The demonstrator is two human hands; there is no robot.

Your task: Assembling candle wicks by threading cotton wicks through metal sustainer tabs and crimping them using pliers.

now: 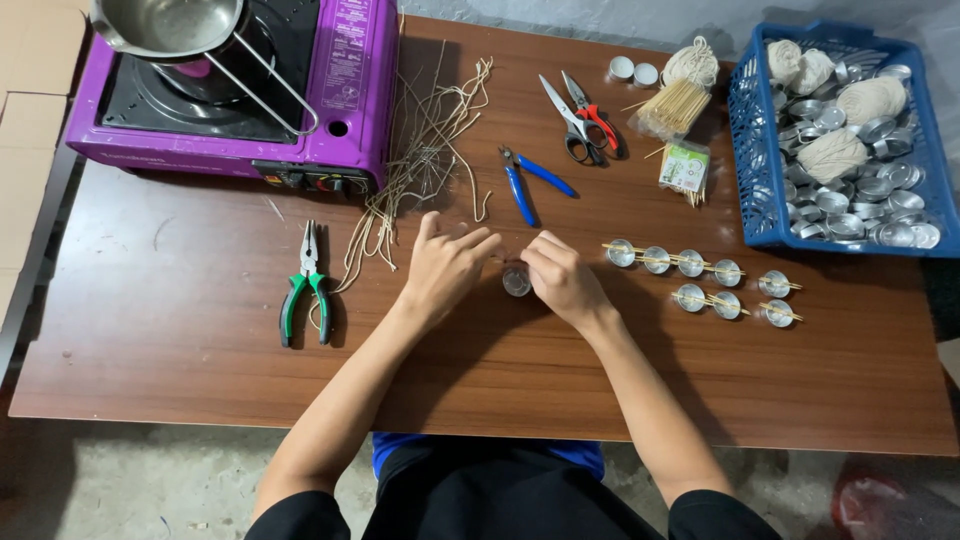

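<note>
Sat at far left on the brown wood-grain worktop [180,340]: a purple portable gas stove [235,90] bearing a small steel saucepan [170,25] with a wire handle. Lay below it, well apart from the stove: green-handled pliers [306,285], jaws pointing away from the person. Spread just right of the stove: a loose bundle of pale wick cords [425,140], trailing down toward the pliers. Rested on the worktop, curled loosely with fingers bent inward and nothing clearly gripped: the left hand [445,270]. Stood between both hands, touching or nearly touching the fingertips: a small round metal candle cup [516,281]. Hunched just beside the cup, fingers pinched together at its rim, though hard to tell what was held there: the right hand [560,280]. Lay above the hands: blue-handled cutters [530,180], then scissors with red and black handles [585,120]. Lined up right of the right hand: two rows of metal cups with wooden sticks laid across them [700,280]. Further up: a bundle of wooden skewers [675,105] near a ball of pale string [692,65]. Filled with metal cups and string balls at far right: a blue plastic basket [750,150].
</note>
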